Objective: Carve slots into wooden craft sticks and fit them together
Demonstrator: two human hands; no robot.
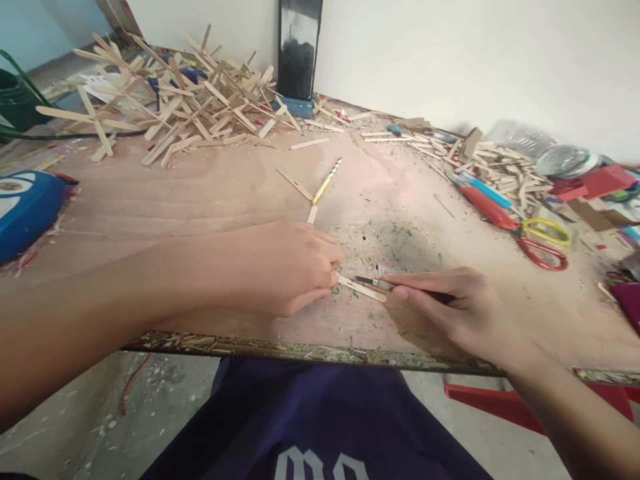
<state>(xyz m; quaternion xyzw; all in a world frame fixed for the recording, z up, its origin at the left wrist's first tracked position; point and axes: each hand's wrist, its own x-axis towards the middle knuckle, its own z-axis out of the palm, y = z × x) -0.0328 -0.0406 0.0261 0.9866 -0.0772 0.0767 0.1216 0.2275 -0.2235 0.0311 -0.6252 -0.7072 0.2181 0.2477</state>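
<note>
A wooden popsicle stick point(369, 291) lies slanted on the worktable, with small dark marks or notches along it. My left hand point(305, 270) presses down on its left end, the fingers closed over it. From the right, my right hand point(450, 297) pinches a craft knife point(379, 283), its blade pointing left over the stick. Whether the blade touches the wood I cannot tell. Beyond my left hand lie a yellow patterned pencil point(327, 181), a thin wooden strip point(294, 184) and another short piece of stick point(313, 215).
Crossed popsicle sticks point(200, 100) pile up at the back left, beside a phone point(299, 50) standing upright. Red pliers point(487, 207), scissors handles point(545, 231) and stick offcuts point(515, 173) lie at right. A blue object point(35, 213) sits at left. Wood scraps line the table's front edge point(240, 345).
</note>
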